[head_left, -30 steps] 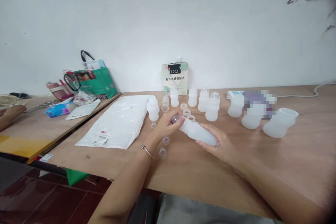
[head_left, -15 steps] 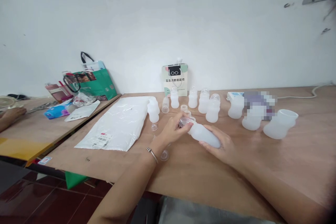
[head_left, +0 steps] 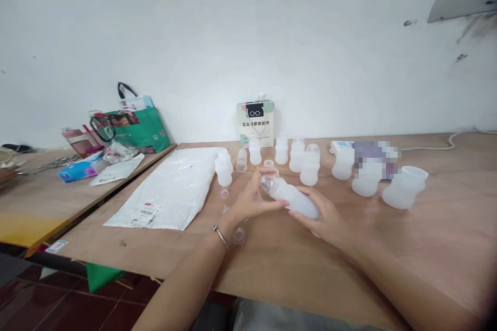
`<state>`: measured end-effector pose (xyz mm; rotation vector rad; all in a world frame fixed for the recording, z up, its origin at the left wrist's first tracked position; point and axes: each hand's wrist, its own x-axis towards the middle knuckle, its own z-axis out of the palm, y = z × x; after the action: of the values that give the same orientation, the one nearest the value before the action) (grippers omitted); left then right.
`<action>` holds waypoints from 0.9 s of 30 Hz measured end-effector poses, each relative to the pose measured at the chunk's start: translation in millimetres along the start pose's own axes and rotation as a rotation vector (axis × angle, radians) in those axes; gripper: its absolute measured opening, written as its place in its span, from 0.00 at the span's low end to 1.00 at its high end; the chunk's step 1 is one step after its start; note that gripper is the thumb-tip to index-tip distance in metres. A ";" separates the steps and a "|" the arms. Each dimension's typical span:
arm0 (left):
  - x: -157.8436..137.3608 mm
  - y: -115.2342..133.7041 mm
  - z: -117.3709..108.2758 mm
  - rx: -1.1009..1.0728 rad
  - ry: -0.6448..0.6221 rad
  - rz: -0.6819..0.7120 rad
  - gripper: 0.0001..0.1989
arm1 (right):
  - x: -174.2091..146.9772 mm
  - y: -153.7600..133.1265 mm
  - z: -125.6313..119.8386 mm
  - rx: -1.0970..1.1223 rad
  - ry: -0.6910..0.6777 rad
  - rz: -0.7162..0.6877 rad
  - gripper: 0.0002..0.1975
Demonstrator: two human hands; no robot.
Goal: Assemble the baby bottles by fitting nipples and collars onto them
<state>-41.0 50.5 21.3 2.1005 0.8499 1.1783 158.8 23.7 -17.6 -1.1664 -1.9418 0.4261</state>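
A frosted white baby bottle (head_left: 301, 204) lies tilted between my hands above the table, its clear domed cap (head_left: 269, 184) toward the left. My right hand (head_left: 324, 214) is closed round the bottle's base end. At the cap end, my left hand (head_left: 254, 199) has its fingers behind the cap and its thumb stretched along the bottle's neck. Just behind the hands lie white rings (head_left: 268, 164), partly hidden. Near my left wrist are a clear teat-like piece (head_left: 239, 236) and another small clear piece (head_left: 225, 193).
Several capped bottles (head_left: 309, 168) stand behind my hands, and wide open-topped bottles (head_left: 404, 189) stand to the right. A white plastic mailer (head_left: 163, 186) covers the table's left part. A paper bag (head_left: 255, 124) leans on the wall. Another table at left holds a green bag (head_left: 145, 126).
My left hand has loosened from its pinch on the cap, its thumb now reaching along the bottle's neck. My right hand still holds the bottle. The view has shifted slightly.
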 end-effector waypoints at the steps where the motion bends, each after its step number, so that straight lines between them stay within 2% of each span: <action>1: -0.1 -0.7 0.2 0.001 0.008 0.007 0.30 | 0.3 -0.4 0.0 0.007 -0.007 0.002 0.20; 5: 0.6 -3.5 2.5 -0.017 -0.020 0.044 0.33 | 2.0 -0.9 -1.1 -0.051 -0.008 -0.019 0.18; 8: 2.7 -6.2 2.0 -0.050 -0.054 0.125 0.40 | 3.6 1.8 -4.7 -0.118 0.115 -0.009 0.16; 10: 4.7 -9.2 -1.1 -0.085 -0.017 0.171 0.36 | 5.4 6.8 -9.0 -0.066 0.283 0.111 0.16; 12: 6.9 -13.9 -6.0 -0.075 0.085 0.184 0.26 | 8.1 15.6 -13.8 0.055 0.453 0.258 0.18; 14: 9.2 -20.6 -11.3 -0.009 0.206 0.163 0.20 | 11.6 27.7 -17.5 0.124 0.534 0.373 0.21; 17: 12.6 -31.8 -17.2 0.104 0.343 0.099 0.15 | 16.5 46.9 -19.6 0.022 0.500 0.485 0.22; 20: 15.2 -39.8 -20.0 0.186 0.418 0.072 0.13 | 18.9 59.8 -19.1 -0.081 0.458 0.503 0.22; 27: 16.3 -45.0 -21.7 0.307 0.401 0.066 0.11 | 20.3 75.6 -15.5 -0.113 0.454 0.490 0.24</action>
<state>-64.6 94.9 6.1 2.1755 1.2159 1.6250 209.5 78.1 -46.6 -1.6561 -1.2975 0.2703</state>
